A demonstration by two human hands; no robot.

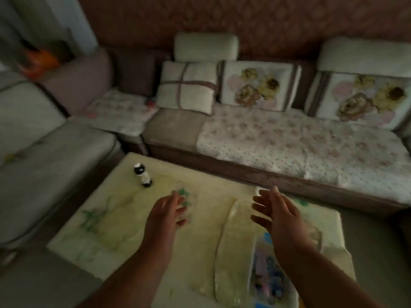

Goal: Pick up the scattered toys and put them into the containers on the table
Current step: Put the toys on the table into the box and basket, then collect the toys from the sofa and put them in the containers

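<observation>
Fingers spread wide on left hand (pixel 165 210) and right hand (pixel 278 215), holding nothing, above the table (pixel 106 230). Apparently between pickups. Black-and-white toy (pixel 143 175) upright far-left; container (pixel 272 278) near right. Next: reach left, grasp toy.

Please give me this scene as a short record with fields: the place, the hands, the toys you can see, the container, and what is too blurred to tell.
place: table with pale yellow cover, sofa behind it
left hand: open, over the table, holds nothing
right hand: open, fingers spread, holds nothing
figure: black and white, upright, far left of table
green toys: at the left hand's fingertips, shape blurred
container: clear, near right, coloured toys inside
unclear: whether the left hand touches the green toys
</observation>
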